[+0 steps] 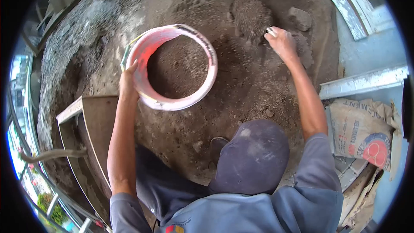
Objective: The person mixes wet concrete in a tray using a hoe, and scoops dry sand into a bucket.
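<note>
My left hand (129, 80) is closed on the left rim of a round bucket (212, 75). The bucket is whitish outside and stained pink-red inside, with its mouth facing up towards me. Dark sandy soil (179, 67) with small pebbles shows within it. Out to the right, my right hand (282, 43) is wrapped round a short pale handle (271, 31). Just beyond that handle lies a rounded mound of gravelly sand (252, 19); any blade is hidden under it or blends in, so the tool's kind cannot be made out.
Loose brown sand (233, 86) covers the ground, rising to a grey gravel heap (90, 26) at left. A stone lump (300, 19) lies past my right hand. A wooden box (97, 125) stands at left, a cement bag (362, 129) at right beside a pale metal bar (366, 82).
</note>
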Available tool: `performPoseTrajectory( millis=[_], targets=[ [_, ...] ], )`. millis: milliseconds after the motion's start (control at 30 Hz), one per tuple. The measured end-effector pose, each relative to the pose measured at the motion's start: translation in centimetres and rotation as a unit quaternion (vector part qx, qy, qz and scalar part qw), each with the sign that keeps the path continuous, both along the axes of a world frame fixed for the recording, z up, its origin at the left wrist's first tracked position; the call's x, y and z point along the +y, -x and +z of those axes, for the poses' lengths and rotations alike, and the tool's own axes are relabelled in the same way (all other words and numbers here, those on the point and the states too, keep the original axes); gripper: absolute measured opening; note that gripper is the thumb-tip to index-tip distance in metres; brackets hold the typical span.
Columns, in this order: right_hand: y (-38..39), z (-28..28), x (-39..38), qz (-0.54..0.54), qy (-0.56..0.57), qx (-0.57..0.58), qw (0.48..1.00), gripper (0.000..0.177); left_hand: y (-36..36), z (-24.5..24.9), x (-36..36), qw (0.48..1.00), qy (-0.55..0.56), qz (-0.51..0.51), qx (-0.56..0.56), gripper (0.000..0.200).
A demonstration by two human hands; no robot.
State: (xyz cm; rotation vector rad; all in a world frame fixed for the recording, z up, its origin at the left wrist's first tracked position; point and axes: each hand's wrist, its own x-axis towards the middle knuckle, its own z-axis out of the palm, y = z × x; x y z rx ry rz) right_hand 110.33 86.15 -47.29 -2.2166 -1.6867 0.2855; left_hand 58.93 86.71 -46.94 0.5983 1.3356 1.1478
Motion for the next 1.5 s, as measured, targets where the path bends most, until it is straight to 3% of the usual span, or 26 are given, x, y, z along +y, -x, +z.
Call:
performPoseTrajectory(
  millis=[133,200,267,400,433,533,600,667,733,833,933,967,1067,1267,1433,1467,1500],
  targets=[
    [6.5,5.1,-2.4,0.089,-0.031,-0.008,0.995,0.033,0.2,-0.1,0.6,0.999,0.039,0.028,-0.023,0.037],
    [9.5,4.6,-3.5,0.209,-0.116,-0.131,0.962,0.030,0.0,0.3,0.7,0.999,0.045,0.024,-0.017,0.038],
    [12.9,5.4,-4.8,0.266,-0.188,-0.174,0.929,0.031,-0.2,0.7,0.4,0.998,0.041,0.019,-0.033,0.038],
    [10.9,5.0,-6.7,0.187,-0.168,-0.022,0.968,0.028,0.8,0.4,-0.3,0.997,0.054,0.001,-0.047,0.040],
    [9.4,4.6,-7.5,0.136,-0.050,0.076,0.986,0.029,1.7,-0.4,-0.5,0.998,0.050,0.005,-0.027,0.040],
    [6.4,0.2,-11.9,0.011,0.228,0.311,0.923,0.029,3.2,-2.6,-0.8,0.999,0.033,0.014,0.004,0.040],
    [6.3,-7.1,-14.2,0.072,0.230,0.348,0.906,0.023,2.9,-2.5,-0.8,1.000,0.022,0.022,0.000,0.040],
    [7.1,-7.9,-10.9,0.014,0.227,0.363,0.904,0.018,3.3,-3.1,-0.3,1.000,0.022,0.000,-0.005,0.042],
    [5.2,-10.2,-4.5,-0.015,0.206,0.323,0.923,0.017,3.4,-2.8,-0.8,1.000,0.030,-0.005,-0.007,0.042],
    [3.9,-12.0,2.9,-0.010,0.159,0.241,0.957,0.034,3.2,-2.7,-0.7,1.000,0.020,0.008,-0.002,0.040],
    [4.9,-11.7,2.9,0.019,0.053,0.091,0.994,0.036,3.2,-2.7,-0.6,0.999,0.029,0.019,0.006,0.041],
    [4.5,-11.3,2.5,0.008,0.093,0.123,0.988,0.038,3.3,-2.8,-0.5,0.999,0.031,0.023,0.009,0.041],
    [3.7,-10.0,1.9,0.026,0.073,0.119,0.990,0.037,3.0,-2.5,-0.7,0.999,0.042,0.023,0.006,0.040],
    [6.5,0.5,-0.2,0.064,0.018,0.104,0.992,0.041,2.8,-2.3,-0.8,0.998,0.042,0.040,0.009,0.037],
    [14.0,7.1,-3.7,0.217,-0.050,-0.081,0.972,0.029,3.4,-3.0,-0.6,0.998,0.040,0.041,0.007,0.039],
    [15.5,7.0,-4.5,0.271,-0.110,-0.195,0.936,0.025,3.3,-2.8,-0.9,0.998,0.039,0.040,0.004,0.039],
    [16.5,7.3,-5.0,0.282,-0.151,-0.181,0.930,0.026,2.9,-2.2,-1.0,0.999,0.038,0.037,0.001,0.040]
  ],
)
